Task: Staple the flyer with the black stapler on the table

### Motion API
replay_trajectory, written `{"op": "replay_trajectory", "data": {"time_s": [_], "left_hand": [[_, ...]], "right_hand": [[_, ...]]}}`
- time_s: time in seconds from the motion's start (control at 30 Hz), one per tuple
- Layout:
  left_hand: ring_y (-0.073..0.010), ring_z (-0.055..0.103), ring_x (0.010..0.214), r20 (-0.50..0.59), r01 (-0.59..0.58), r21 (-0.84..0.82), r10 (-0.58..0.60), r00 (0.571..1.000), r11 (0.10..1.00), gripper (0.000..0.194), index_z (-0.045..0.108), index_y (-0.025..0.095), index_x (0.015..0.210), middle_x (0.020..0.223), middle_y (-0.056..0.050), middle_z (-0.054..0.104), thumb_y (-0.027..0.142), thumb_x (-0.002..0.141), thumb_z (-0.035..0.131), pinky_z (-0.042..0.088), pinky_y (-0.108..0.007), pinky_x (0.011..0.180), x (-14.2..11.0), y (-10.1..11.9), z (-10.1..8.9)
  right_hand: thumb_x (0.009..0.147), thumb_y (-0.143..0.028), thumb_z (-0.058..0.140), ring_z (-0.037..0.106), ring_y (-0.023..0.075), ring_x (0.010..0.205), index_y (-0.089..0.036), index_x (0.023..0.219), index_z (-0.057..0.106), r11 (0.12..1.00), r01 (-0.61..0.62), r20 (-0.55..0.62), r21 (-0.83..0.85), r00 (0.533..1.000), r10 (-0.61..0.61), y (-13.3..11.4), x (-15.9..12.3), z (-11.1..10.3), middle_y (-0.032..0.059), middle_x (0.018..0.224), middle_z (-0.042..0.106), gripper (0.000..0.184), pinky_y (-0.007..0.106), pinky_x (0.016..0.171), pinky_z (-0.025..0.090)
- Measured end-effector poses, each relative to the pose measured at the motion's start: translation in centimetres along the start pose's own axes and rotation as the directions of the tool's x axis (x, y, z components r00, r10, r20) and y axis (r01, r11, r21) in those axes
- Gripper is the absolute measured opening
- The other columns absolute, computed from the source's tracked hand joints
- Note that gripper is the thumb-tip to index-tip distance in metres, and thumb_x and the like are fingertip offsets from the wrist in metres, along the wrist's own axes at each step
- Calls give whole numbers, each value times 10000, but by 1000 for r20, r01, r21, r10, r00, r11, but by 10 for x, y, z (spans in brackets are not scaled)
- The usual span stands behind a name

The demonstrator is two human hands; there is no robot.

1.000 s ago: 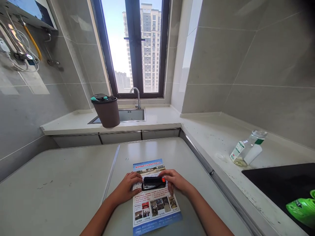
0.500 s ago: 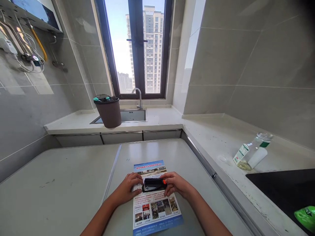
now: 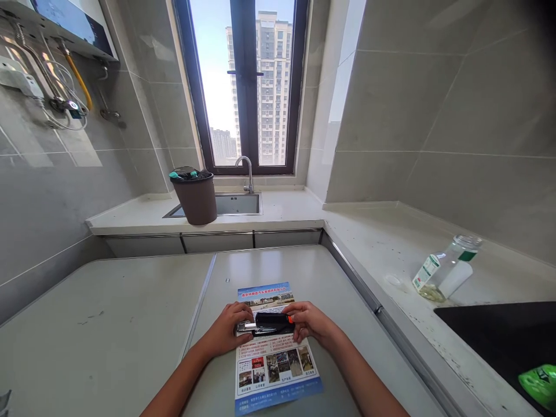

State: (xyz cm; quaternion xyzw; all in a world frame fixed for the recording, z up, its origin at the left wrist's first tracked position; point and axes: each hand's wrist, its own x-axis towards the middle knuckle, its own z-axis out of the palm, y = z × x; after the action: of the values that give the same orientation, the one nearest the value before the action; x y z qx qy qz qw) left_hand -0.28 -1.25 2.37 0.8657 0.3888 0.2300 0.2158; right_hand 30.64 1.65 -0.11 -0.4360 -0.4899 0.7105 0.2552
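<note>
A black stapler (image 3: 274,318) with an orange-red piece at its right end lies across a printed leaflet (image 3: 278,387). From its left end sticks out a silver metal tray (image 3: 247,327). My left hand (image 3: 229,329) is closed at this tray, thumb below and fingers above. At the orange end, my right hand (image 3: 311,322) grips the stapler between thumb and fingers. The leaflet, with blue bands and small photos, lies flat beneath both hands. A tiny metallic piece (image 3: 227,280), perhaps staples, rests on the white board above the leaflet.
A brown bin (image 3: 196,200) stands at the sink (image 3: 238,204), beside a faucet (image 3: 249,174). On the right counter are a tilted-looking glass jar (image 3: 447,269), a black panel (image 3: 490,330) and a green packet (image 3: 540,382). A raised ledge (image 3: 365,289) borders the board.
The silver tray now shows out of the stapler's left end, where my left fingers are. My right hand keeps its grip. The view has shifted slightly.
</note>
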Motion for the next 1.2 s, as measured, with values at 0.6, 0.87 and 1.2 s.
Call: {"op": "replay_trajectory", "data": {"time_s": [0.6, 0.87, 1.2], "left_hand": [[-293, 556, 1188, 97, 88, -73, -81, 992, 993, 436, 681, 275, 1113, 1245, -47, 636, 440, 742, 839, 378, -429, 1076, 2, -14, -2], [-361, 430, 1408, -92, 77, -384, -121, 988, 920, 990, 487, 291, 1480, 1502, -125, 496, 703, 645, 824, 318, -510, 1188, -4, -23, -1], [-279, 674, 1178, -69, 48, -957, -386, 920, 286, 481, 586, 203, 1284, 1375, -152, 633, 567, 971, 573, 517, -443, 1039, 23, -9, 27]], "right_hand": [[713, -204, 820, 648, 250, 980, -224, 1015, 730, 535, 471, 31, -702, 770, -637, 6, -2, 37, 46, 1025, 729, 315, 386, 920, 471], [808, -231, 755, 693, 273, 1027, -234, 1135, 736, 647, 496, -164, -580, 706, -689, -4, -13, 35, 63, 1085, 758, 328, 393, 919, 526], [880, -12, 457, 603, 250, 1240, -267, 1318, 654, 83, 592, 151, -802, 334, -931, -4, -13, 32, 63, 1250, 720, 544, 483, 1050, 500]]}}
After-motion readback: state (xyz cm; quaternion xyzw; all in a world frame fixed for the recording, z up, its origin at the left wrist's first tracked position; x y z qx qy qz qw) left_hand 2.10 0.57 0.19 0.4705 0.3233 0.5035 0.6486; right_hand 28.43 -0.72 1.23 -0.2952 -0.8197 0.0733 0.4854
